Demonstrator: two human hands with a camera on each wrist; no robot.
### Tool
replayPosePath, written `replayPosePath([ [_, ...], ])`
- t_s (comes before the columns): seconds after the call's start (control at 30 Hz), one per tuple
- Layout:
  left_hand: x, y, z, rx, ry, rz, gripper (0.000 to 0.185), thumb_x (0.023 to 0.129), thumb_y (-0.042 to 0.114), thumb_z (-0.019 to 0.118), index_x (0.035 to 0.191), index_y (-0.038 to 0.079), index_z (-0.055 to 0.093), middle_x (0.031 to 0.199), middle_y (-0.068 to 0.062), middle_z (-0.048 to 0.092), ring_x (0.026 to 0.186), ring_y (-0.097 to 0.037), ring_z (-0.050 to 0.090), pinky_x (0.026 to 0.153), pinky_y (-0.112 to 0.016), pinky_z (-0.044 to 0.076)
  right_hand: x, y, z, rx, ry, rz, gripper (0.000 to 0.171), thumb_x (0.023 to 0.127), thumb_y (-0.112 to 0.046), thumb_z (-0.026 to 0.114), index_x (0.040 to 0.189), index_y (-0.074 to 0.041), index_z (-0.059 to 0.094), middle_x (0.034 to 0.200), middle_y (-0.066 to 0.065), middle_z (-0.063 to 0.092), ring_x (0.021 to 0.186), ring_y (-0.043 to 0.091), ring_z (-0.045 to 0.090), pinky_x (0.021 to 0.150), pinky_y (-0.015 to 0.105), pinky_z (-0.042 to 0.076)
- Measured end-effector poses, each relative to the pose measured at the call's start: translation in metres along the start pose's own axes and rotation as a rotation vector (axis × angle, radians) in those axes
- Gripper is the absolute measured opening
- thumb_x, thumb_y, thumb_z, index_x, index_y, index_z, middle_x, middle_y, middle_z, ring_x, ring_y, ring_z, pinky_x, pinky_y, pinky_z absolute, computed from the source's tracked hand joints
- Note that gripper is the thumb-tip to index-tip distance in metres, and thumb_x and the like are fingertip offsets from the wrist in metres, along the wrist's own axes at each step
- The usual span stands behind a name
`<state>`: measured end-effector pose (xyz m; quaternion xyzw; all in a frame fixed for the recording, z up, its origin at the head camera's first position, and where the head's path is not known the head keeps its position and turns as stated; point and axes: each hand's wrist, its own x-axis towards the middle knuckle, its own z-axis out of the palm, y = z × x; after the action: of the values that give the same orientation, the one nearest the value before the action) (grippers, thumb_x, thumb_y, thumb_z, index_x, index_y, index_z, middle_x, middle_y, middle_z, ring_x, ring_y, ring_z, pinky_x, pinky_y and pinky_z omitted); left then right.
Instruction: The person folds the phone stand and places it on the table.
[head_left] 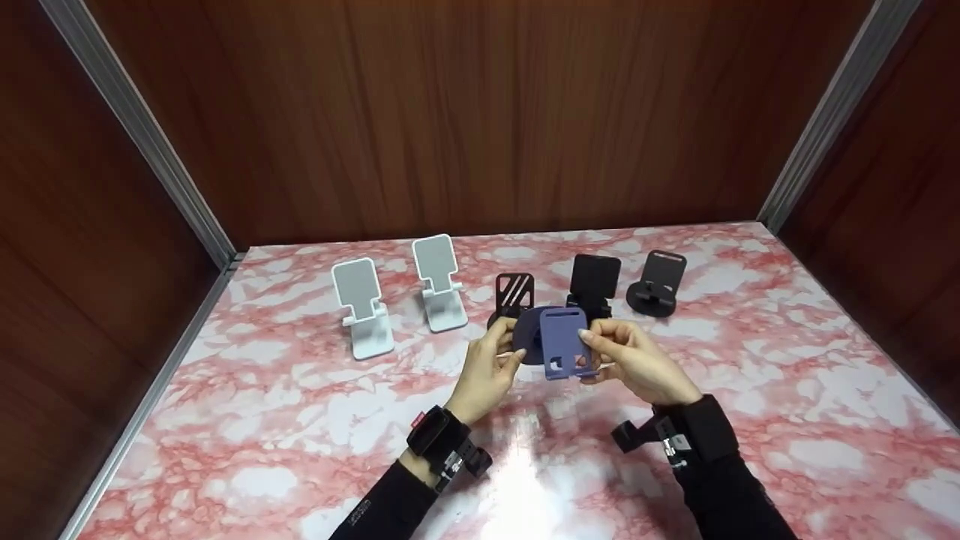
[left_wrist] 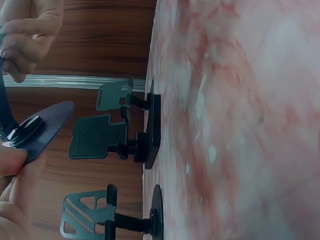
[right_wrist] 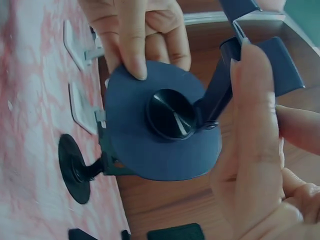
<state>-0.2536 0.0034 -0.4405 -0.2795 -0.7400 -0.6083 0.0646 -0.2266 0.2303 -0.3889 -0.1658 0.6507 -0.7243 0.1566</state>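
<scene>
Purple-blue plastic sits between our two hands: a phone stand (head_left: 559, 341) held up off the desk (head_left: 300, 420), near its middle. Our left hand (head_left: 487, 367) has its grip closed on the stand's round base (right_wrist: 160, 127), thumb on the flat face and fingers curled behind the edge, as the right wrist view shows. Our right hand (head_left: 637, 360) pinches the stand's upright plate, thumb along its side and fingers behind it. A dark round hinge cap (right_wrist: 171, 115) sits at the centre of the base, where the arm to the plate joins.

Just behind the held stand, on the desk, a row of other stands faces us. Two white stands (head_left: 364, 307) (head_left: 441, 289) are on the left. To their right come a black slotted stand (head_left: 514, 294), partly hidden by the held one, a black plain stand (head_left: 595, 283), and a black round-based stand (head_left: 657, 283). Pink-and-white marble pattern covers the desk, and brown wood panels (head_left: 480, 112) wall it in on three sides.
</scene>
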Motion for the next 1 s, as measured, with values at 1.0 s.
replayPosePath([
  [1.0, 0.001, -0.003, -0.001, 0.013, 0.055, 0.049, 0.028, 0.089, -0.015, 0.056, 0.115, -0.005, 0.058, 0.114, -0.025, 0.07, 0.105, -0.034, 0.071, 0.088, -0.026, 0.058, 0.005, 0.008, 0.003, -0.062, 0.017, 0.074, 0.023, 0.103, -0.018, 0.052, 0.08, -0.013, 0.053, 0.082, -0.003, 0.057, 0.074, 0.007, 0.06, 0.069, 0.034, 0.062],
])
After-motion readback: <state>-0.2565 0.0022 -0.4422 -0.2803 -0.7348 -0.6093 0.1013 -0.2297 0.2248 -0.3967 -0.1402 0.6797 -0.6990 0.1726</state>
